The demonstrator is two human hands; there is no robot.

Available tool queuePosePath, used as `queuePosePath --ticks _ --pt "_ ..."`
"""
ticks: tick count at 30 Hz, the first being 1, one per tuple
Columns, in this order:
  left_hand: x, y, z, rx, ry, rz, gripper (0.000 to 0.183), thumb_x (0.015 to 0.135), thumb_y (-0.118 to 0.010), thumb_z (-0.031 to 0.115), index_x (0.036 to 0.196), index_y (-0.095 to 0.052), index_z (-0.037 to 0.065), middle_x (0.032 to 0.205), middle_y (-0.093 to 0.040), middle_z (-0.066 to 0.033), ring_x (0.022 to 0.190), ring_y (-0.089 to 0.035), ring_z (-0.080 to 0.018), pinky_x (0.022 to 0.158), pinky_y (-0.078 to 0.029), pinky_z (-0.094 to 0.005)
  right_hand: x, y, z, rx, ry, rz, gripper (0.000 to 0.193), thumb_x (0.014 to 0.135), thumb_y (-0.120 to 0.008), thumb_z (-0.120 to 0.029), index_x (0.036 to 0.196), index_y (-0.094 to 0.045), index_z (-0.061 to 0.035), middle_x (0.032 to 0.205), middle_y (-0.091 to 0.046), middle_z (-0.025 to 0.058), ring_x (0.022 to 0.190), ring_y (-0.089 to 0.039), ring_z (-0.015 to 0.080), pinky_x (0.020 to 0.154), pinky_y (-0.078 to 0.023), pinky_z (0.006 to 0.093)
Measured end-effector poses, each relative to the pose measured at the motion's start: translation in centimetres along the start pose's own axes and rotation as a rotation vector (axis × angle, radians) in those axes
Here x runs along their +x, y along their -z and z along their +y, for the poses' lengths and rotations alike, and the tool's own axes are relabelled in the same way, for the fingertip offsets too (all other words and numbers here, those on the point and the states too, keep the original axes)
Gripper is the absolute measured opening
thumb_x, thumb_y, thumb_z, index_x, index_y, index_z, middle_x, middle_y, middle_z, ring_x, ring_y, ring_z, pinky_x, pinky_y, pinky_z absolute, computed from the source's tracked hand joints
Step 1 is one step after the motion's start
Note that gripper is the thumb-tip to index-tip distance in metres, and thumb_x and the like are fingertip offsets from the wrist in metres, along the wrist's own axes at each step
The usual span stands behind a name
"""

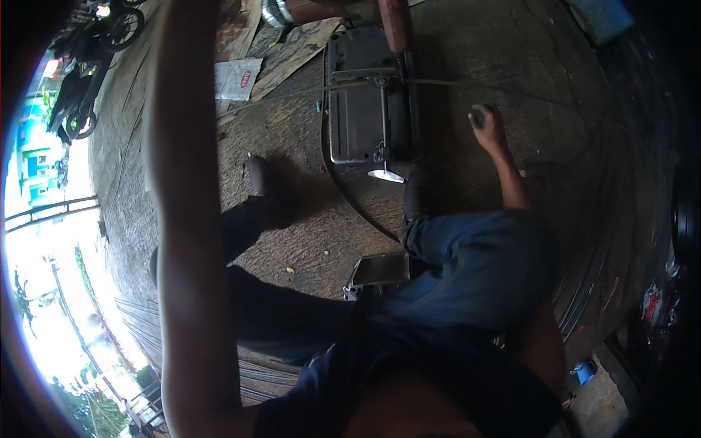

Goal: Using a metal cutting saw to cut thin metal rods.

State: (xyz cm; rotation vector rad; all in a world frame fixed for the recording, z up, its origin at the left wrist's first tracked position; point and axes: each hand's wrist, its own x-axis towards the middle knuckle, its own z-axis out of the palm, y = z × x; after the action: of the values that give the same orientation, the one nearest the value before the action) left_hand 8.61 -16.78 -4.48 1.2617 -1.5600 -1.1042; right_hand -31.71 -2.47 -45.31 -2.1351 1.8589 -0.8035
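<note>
My right hand (489, 130) hovers above the floor to the right of a dark metal machine base (356, 124). Its fingers curl round a small dark thing that I cannot make out. My left arm (191, 204) stretches up past the top edge of the picture, so the left hand is out of sight. On the base sits a clamp with a long screw (385, 117) ending in a flat crank handle (386, 176). A thin metal rod (431, 82) lies crosswise at the clamp. A reddish-brown metal part (395, 25) stands over the far end of the base.
A dark cable (358, 201) curves over the floor beside the base. My shoes (418, 191) rest near it. A white printed sack (237, 79) lies at far left, with motorcycles (77, 95) beyond. Metal rods (580, 299) lie at right. A blue object (584, 372) is at lower right.
</note>
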Motion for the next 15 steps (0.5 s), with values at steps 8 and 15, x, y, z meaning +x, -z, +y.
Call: queuePosePath --ticks 8,15 --pt "5.4 -1.7 -3.6 0.891 0.139 -0.178 0.022 0.093 -0.053 0.008 0.099 -0.070 -0.004 0.080 -0.071 -0.0166 0.068 -0.071 -0.0261 0.055 -0.058 -0.0365 -3.2 4.0 3.2 0.184 -0.170 -0.241 0.025 0.086 -0.073 -0.014 0.104 -0.067 0.0012 0.103 -0.070 0.0159 0.098 -0.067 0.0259 0.087 -0.050 0.0357" --pt "2.5 -6.6 -3.2 0.802 0.085 -0.031 0.044 0.094 -0.047 0.035 0.107 -0.071 0.001 0.104 -0.071 -0.0185 0.097 -0.071 -0.0280 0.084 -0.054 -0.0394 8.2 12.4 10.1 0.053 -0.023 -0.247 0.029 0.089 -0.071 -0.023 0.108 -0.068 -0.0003 0.108 -0.068 0.0150 0.102 -0.063 0.0211 0.093 -0.047 0.0342"
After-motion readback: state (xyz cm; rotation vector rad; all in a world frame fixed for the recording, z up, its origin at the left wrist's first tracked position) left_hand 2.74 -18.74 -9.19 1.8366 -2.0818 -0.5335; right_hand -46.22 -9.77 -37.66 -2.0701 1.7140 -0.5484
